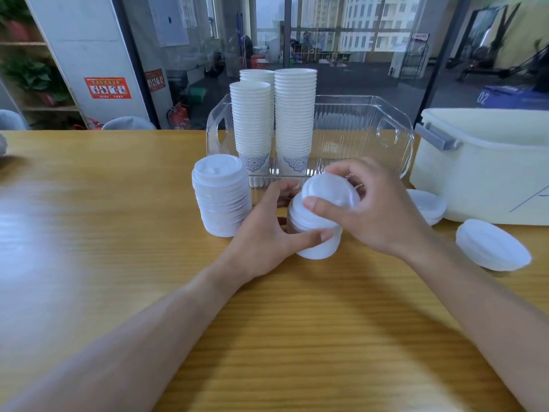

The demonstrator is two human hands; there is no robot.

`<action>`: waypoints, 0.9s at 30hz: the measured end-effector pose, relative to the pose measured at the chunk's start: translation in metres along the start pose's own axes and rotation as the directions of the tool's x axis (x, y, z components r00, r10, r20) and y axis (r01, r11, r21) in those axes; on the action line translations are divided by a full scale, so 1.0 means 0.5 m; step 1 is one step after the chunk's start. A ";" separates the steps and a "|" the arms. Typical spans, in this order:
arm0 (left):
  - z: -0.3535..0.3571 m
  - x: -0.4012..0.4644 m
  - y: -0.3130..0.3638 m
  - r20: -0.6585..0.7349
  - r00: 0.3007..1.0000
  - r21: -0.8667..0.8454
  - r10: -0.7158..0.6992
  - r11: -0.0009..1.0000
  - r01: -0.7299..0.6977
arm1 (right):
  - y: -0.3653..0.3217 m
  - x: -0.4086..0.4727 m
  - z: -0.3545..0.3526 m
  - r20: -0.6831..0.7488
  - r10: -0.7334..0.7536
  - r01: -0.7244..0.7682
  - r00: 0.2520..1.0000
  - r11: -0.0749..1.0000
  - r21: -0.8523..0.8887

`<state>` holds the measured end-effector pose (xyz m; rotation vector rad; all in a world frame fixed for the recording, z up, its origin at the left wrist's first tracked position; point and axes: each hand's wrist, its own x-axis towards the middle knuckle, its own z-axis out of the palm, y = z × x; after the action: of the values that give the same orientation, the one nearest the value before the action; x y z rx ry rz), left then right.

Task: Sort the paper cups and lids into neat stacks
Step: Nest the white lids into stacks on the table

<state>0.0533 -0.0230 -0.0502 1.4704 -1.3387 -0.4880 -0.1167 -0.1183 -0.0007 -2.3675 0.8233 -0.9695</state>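
Right hand (368, 203) pinches a single white lid (329, 190), tilted, just above a short lid stack (316, 236) that the left hand (267, 230) grips from the side on the wooden table (118, 233). Taller lid stack (221, 197) just left. Clear plastic bin (356, 126) behind holds three upright paper cup stacks (294, 114). Loose lids (491, 245) lie right, near a cream lidded box (487, 168).

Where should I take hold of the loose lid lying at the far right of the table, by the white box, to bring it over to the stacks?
Probably pinch the loose lid at its near rim edge, coming from above and the front with the right hand. It lies low and slightly tilted on the table, so only the thin rim offers purchase, and the white box blocks an approach from behind.
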 end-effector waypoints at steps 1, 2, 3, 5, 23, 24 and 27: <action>0.000 0.000 -0.001 -0.003 1.000 -0.006 -0.002 1.000 0.002 | -0.005 0.007 0.013 0.022 0.010 -0.009 1.000 0.999 -0.037; -0.001 -0.001 -0.001 -0.004 1.000 -0.017 -0.006 1.000 0.006 | -0.010 0.011 0.025 0.042 0.022 -0.019 0.999 0.998 -0.061; -0.002 -0.001 -0.001 -0.002 1.000 -0.028 -0.008 1.000 0.008 | -0.011 0.012 0.035 0.057 0.033 -0.028 0.998 0.997 -0.073; -0.003 -0.002 -0.002 0.004 1.000 -0.037 -0.008 0.999 0.008 | -0.004 0.007 0.043 0.084 0.045 -0.043 0.995 0.999 -0.030; -0.002 -0.005 -0.005 0.017 1.000 0.028 0.013 1.000 -0.014 | 0.017 -0.035 0.049 0.053 0.112 -0.120 0.992 0.975 0.186; -0.002 -0.005 -0.005 0.021 1.000 0.028 0.015 0.999 -0.016 | 0.017 -0.036 0.048 0.050 0.118 -0.126 0.992 0.971 0.203; -0.003 -0.006 -0.004 0.021 1.000 0.012 0.009 1.000 -0.009 | 0.019 -0.037 0.050 0.037 0.120 -0.125 0.992 0.973 0.193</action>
<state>0.0545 -0.0200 -0.0527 1.4724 -1.3666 -0.4918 -0.1122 -0.1083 -0.0316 -2.1322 0.8146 -0.9237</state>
